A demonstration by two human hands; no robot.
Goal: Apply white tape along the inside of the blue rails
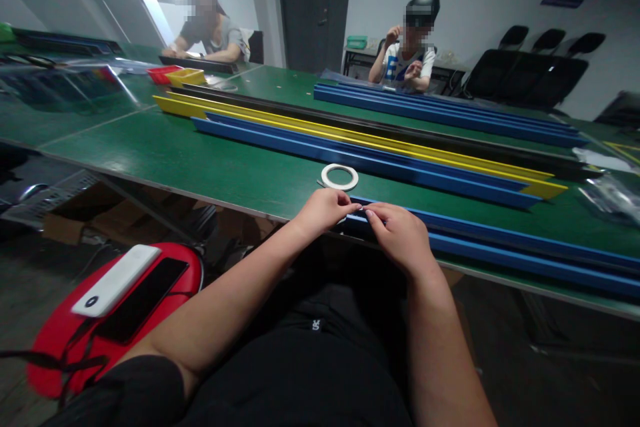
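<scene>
At the near edge of the table, my left hand (325,209) and my right hand (400,230) meet with their fingertips pinched together. Between them shows a small white piece (361,208), too small to make out fully; it looks like a bit of tape. Both hands are over the left end of a long blue channel profile (500,250), which lies along the front edge. Just beyond my left hand rests a roll of white tape (327,185), flat on the green table top.
Farther back lie another blue profile (350,159), a yellow profile (175,107), a black profile (450,141) and stacked blue profiles (440,115). Two people sit across the table. Red and yellow bins (187,76) stand left. A red stool (55,347) holds a white power bank and a phone.
</scene>
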